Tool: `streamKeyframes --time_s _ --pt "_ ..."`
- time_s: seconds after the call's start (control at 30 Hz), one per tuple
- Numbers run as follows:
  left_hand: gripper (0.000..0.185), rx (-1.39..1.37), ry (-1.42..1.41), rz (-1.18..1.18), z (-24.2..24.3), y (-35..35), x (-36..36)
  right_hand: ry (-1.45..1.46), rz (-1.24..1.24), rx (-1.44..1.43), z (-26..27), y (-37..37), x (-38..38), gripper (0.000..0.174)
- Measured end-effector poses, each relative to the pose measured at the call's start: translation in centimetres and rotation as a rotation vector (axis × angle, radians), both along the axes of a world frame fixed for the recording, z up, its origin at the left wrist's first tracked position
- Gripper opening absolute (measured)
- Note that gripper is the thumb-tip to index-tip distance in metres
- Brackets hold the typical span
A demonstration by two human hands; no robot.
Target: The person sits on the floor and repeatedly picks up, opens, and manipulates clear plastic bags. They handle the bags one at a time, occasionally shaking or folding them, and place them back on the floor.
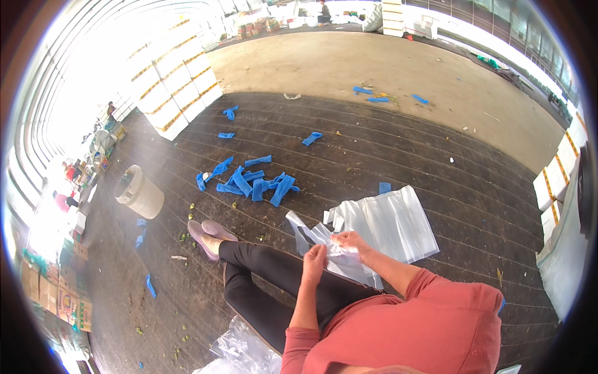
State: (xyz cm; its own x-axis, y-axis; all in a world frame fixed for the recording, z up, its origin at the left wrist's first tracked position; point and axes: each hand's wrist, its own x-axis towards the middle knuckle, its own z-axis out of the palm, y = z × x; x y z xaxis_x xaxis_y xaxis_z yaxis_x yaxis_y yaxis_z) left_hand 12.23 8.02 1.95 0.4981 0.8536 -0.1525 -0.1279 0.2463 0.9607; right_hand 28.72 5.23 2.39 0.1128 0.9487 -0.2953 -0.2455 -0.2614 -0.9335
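Observation:
Over my lap, my left hand (316,262) and my right hand (350,243) are close together, each pinching a clear plastic bag (345,262). The bag is crumpled around the fingers, and its lower part lies across my thigh; exactly how the fingers grip it is too small to tell. Just beyond my right hand, a stack of flat clear plastic bags (392,224) is spread on the dark ground sheet. A small blue piece of netting (384,188) sticks out at the stack's far edge.
Past my shoes lies a pile of blue foam-net sleeves (254,182). A white bucket (147,196) stands to the left. White taped boxes (177,84) are stacked behind it, more boxes (551,187) at right. Crumpled plastic film (247,350) lies beside my left leg. Several people are far off.

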Motion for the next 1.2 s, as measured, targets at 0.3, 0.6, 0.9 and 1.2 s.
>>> streamKeyframes --time_s 0.3,0.6,0.9,1.2 --pt "0.016 0.651 0.386 0.188 11.2 1.8 0.3 -0.15 -0.203 0.373 13.0 -2.5 4.0 0.033" --pt "0.026 0.082 -0.352 -0.258 19.1 3.9 2.5 -0.311 -0.131 0.731 23.8 0.0 1.3 0.021" --pt "0.022 1.317 0.496 0.825 29.1 11.2 -3.6 0.1 -0.089 0.929 29.0 4.0 -1.8 0.02" --pt "0.019 0.773 0.376 0.66 26.1 15.7 -9.1 -0.664 0.157 0.676 26.0 12.8 -8.2 0.037"
